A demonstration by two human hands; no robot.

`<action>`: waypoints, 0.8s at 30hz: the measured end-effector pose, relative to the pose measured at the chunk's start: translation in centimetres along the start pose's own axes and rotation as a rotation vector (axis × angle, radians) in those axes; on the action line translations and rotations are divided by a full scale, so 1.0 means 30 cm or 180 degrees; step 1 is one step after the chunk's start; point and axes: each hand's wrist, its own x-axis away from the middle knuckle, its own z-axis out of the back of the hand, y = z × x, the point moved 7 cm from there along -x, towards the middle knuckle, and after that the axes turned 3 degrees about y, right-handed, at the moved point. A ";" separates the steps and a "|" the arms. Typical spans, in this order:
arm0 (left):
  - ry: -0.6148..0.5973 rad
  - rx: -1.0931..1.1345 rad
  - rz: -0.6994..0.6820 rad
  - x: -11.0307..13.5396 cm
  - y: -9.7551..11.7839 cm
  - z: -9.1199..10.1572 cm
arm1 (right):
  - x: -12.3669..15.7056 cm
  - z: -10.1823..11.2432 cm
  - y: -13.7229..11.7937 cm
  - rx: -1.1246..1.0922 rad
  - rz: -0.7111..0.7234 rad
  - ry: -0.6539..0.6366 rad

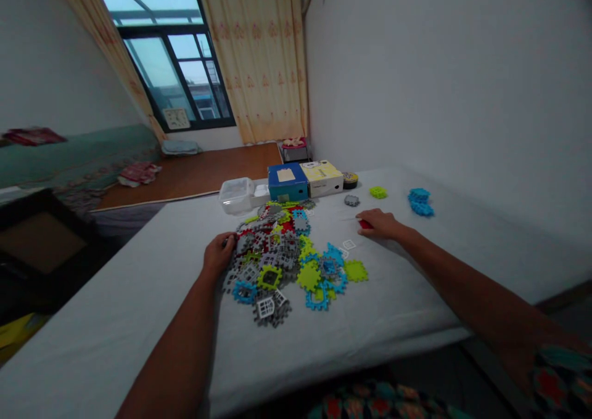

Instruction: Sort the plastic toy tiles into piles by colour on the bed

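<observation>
Right hand [382, 225] pinches a red piece [365, 224]. Left hand [219, 254] curls, grip unclear, beside toothed plastic tiles [272, 246] stretching toward the table's [139, 302] far edge.

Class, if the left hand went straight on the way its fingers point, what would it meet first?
Probably the pile, at whose left edge the left hand rests; whether they already touch is hard to tell.

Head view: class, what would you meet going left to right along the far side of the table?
Clear box, white container, blue box, yellow box, round tin, green pieces, blue pieces.
</observation>
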 end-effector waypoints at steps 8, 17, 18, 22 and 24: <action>0.0153 0.0103 0.0024 0.008 0.013 0.019 | 0.119 0.061 -0.467 -0.1196 0.1676 -0.0612; 0.0169 0.0338 0.0075 0.001 0.035 0.030 | 0.241 0.027 -0.537 -0.1075 0.1412 -0.0374; 0.0212 0.0402 0.0123 -0.005 0.036 0.037 | 0.244 0.032 -0.529 -0.1074 0.1387 -0.0312; 0.0404 0.0571 0.0233 -0.050 0.055 0.075 | 0.234 0.107 -0.448 -0.1304 0.1584 0.0114; 0.0326 0.0565 0.0260 -0.081 0.067 0.086 | 0.193 0.161 -0.336 -0.1261 0.1220 0.0319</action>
